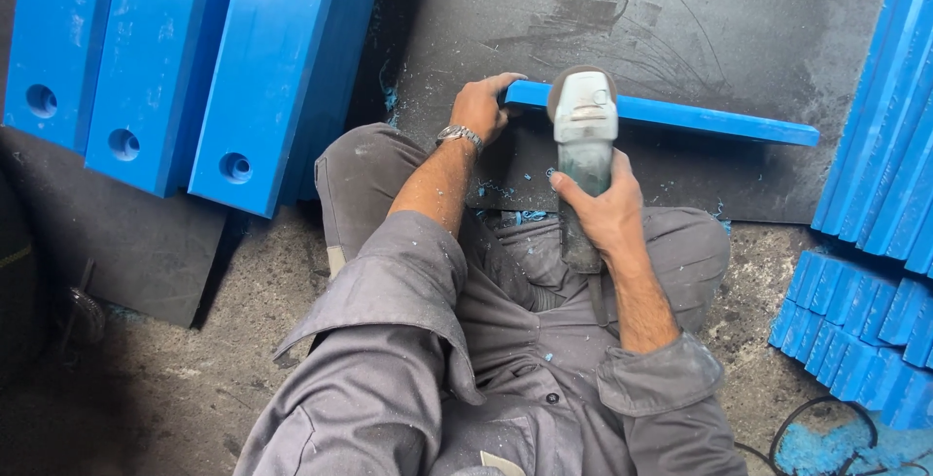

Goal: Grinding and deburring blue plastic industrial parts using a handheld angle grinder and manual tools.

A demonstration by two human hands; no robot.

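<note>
The person's right hand (607, 214) is wrapped tight around the grey-green body of an angle grinder (583, 160), fingers closed over it, the tool's round head resting on the top edge of a long blue plastic strip (680, 119). The left hand (481, 107) grips the near end of that same strip, fingers curled over its end, a metal wristwatch (460, 134) on the wrist. The strip lies across a dark rubber mat (680, 19) on the floor, close to the mat's front edge, running from the left hand out toward the mat's right side. The person sits low with knees apart, dressed in grey overalls (408, 340), with blue shavings scattered on the lap and on the mat between the legs. At the mat's left edge, three thick blue plastic blocks (175, 68) with round holes lie side by side. Past its right edge more blue strips (880, 126) are stacked, with shorter blue pieces (855, 330) piled below them on the concrete floor (146, 398).
</note>
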